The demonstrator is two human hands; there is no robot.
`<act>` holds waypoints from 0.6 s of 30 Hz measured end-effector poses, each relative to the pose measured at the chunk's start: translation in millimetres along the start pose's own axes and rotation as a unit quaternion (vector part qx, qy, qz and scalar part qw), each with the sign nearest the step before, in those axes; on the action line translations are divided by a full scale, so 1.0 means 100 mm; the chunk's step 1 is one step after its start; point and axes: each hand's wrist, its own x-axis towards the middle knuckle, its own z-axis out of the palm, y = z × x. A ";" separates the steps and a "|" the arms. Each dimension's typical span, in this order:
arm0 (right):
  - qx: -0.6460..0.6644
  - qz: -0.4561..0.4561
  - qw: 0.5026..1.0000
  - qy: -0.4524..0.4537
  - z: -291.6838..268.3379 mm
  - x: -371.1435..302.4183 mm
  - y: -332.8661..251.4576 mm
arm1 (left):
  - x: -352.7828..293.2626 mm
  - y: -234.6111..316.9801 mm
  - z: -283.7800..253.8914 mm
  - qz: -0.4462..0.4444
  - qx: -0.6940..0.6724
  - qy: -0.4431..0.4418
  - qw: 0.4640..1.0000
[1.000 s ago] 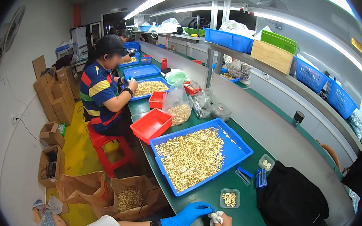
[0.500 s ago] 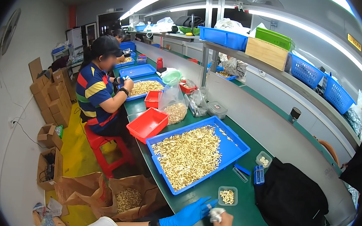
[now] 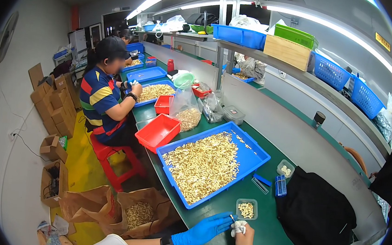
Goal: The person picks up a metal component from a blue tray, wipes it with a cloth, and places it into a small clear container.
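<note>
My left hand (image 3: 203, 231), in a blue glove, reaches in from the lower edge with its fingers nearly straight and together. A small brass-coloured cylindrical piece (image 3: 232, 217) is pinched at its fingertips. Close beside it, my right hand (image 3: 244, 243) is closed on a crumpled white cloth (image 3: 238, 228), which almost touches the piece. Just beyond my hands stands a small clear container (image 3: 255, 211) with several brass pieces in it. A large blue tray (image 3: 254, 159), heaped with similar pieces, lies farther off to the left.
Right of the container lie a black garment (image 3: 316, 217), a blue case (image 3: 280, 186) and a small tub of pale round parts (image 3: 285, 168). A red bin (image 3: 158, 132) stands beyond the tray. A person in a striped shirt (image 3: 102, 95) works at the left. A shelf (image 3: 298, 71) runs above.
My right hand and its white cloth have shifted slightly right and up. My left fingers have drawn together, and the brass piece now shows at their tips.
</note>
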 end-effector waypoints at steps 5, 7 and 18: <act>0.034 0.020 0.998 -0.040 0.04 -0.03 0.00 | -0.05 0.03 0.03 0.004 0.088 0.087 0.992; 0.014 -0.008 1.000 -0.019 0.07 -0.04 -0.02 | -0.03 0.04 -0.01 0.004 0.124 0.101 0.987; 0.121 0.149 0.979 -0.061 0.04 -0.02 -0.05 | -0.05 0.01 -0.03 0.062 0.295 0.175 0.937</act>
